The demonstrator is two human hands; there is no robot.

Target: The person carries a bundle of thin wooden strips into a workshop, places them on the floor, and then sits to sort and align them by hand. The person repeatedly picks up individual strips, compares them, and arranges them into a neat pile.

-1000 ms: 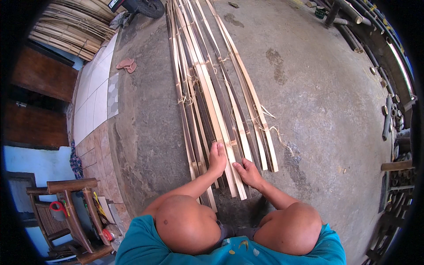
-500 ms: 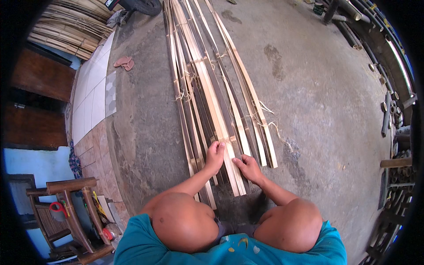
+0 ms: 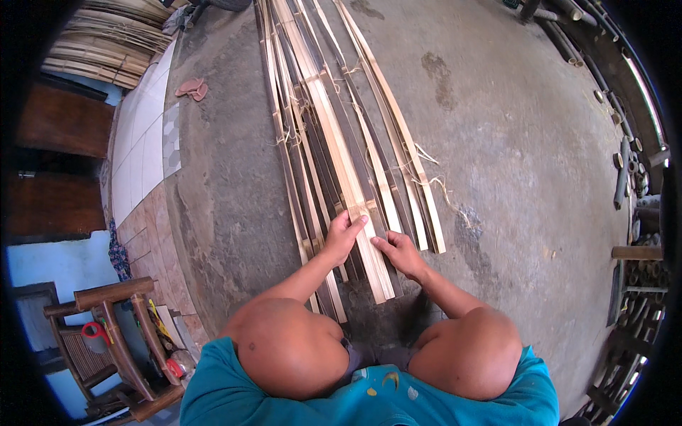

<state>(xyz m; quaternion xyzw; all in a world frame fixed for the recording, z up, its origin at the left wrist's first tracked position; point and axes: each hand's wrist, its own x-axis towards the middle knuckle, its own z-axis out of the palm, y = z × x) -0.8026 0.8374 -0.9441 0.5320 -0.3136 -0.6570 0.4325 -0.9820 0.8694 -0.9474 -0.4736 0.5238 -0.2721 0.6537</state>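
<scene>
A bundle of long, narrow split-bamboo strips (image 3: 342, 163) with pale inner faces runs away from me between my knees. My left hand (image 3: 342, 238) is closed on its left edge near the close end, with the thumb lying over the top. Slightly nearer to me, my right hand (image 3: 400, 254) pinches the right edge between thumb and fingers. More bamboo strips (image 3: 405, 160) lie on both sides, some pale and some dark. Thin, frayed ties (image 3: 442, 186) hang from the strips at the right. The fingers beneath the bundle are partly hidden.
The strips lie on a grey concrete floor (image 3: 490, 163). At the left are pink sandals (image 3: 192, 89), white tiles (image 3: 145, 153) and a bamboo chair (image 3: 114, 295) with a red-and-grey tape roll (image 3: 94, 332). Stacked bamboo strips (image 3: 110, 46) fill the far left; bamboo poles (image 3: 625, 174) line the right.
The view has tilted slightly, so the floor and strips sit a little higher in the picture. Both hands keep their hold on the bamboo strips.
</scene>
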